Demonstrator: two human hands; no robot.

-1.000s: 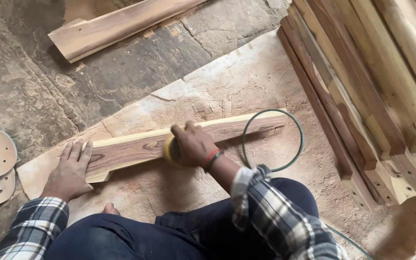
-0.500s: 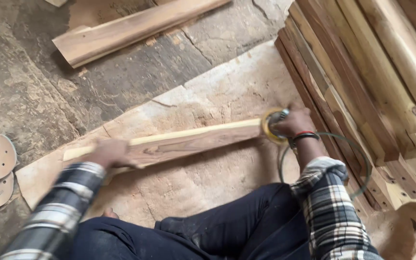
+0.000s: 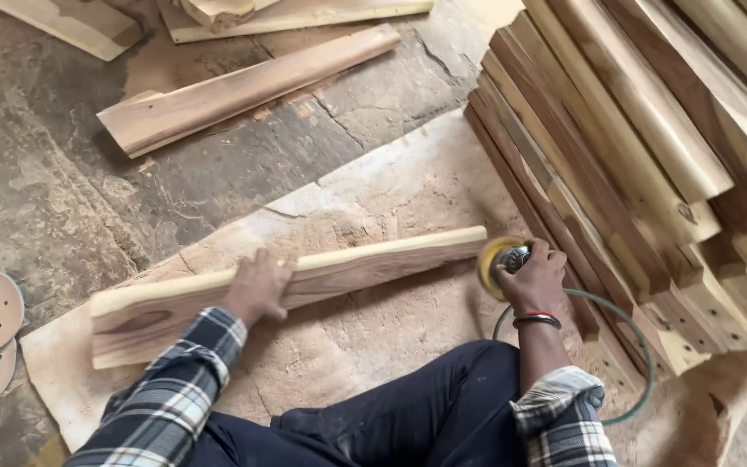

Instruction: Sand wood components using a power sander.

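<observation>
Long pale wooden plank (image 3: 347, 268) flat on floor, yellow-disc sander (image 3: 501, 259) at its end

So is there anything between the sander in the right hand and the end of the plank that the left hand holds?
Nothing visible. The right hand holds the sander with its yellow disc at the plank's right end, only bare mat below. The left hand presses on the plank farther left, clear of the disc.

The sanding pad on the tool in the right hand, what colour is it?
Yellow. The sanding pad shows best in the head view, at the plank's end, with the right hand gripping the tool.
</observation>
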